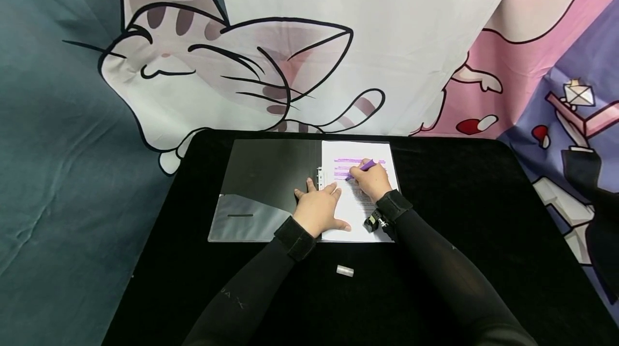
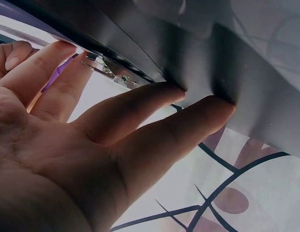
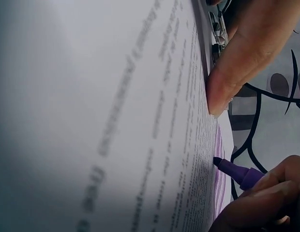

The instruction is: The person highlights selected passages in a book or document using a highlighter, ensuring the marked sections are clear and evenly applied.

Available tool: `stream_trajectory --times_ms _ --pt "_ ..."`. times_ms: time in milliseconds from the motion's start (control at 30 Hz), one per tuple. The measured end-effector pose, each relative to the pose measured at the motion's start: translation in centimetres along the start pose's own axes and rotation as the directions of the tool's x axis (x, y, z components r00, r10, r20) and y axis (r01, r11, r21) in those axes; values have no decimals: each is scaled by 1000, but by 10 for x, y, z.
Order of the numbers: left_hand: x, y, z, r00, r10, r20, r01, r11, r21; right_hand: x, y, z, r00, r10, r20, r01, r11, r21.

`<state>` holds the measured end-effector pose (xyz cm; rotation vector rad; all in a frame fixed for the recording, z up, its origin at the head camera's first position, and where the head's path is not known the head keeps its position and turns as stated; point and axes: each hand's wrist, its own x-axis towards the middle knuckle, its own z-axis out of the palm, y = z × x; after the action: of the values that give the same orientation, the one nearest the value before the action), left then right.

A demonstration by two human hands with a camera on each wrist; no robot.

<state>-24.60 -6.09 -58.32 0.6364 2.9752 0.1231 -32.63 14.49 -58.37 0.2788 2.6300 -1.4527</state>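
Observation:
A purple highlighter (image 1: pixel 368 165) is pinched in my right hand (image 1: pixel 374 180); its dark tip meets the printed sheet (image 1: pixel 338 228) in the right wrist view. Purple strokes (image 1: pixel 347 161) cover several lines on the upper part of that page. The sheet lies on the right side of an opened dark folder (image 1: pixel 271 166), beside a metal clip (image 2: pixel 113 71) at the spine. My left hand (image 1: pixel 319 209) rests with spread fingers across the spine and the page's left edge, fingertips touching folder and paper. It holds nothing.
A small whitish cylinder (image 1: pixel 345 271) lies on the black tabletop (image 1: pixel 464 190) in front of the folder. The folder's left cover has a translucent pocket (image 1: pixel 251 228). Behind the table hangs a cartoon-printed curtain (image 1: pixel 411 23).

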Motion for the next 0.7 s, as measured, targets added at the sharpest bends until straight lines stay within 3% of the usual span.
stream_trajectory --times_ms 133,700 --pt "0 0 0 1000 -3 6 3 1000 4 10 9 1 1000 17 0 -17 1000 -6" --pt "0 0 2 1000 -2 11 2 1000 5 8 14 -3 1000 3 -21 -3 1000 -14"
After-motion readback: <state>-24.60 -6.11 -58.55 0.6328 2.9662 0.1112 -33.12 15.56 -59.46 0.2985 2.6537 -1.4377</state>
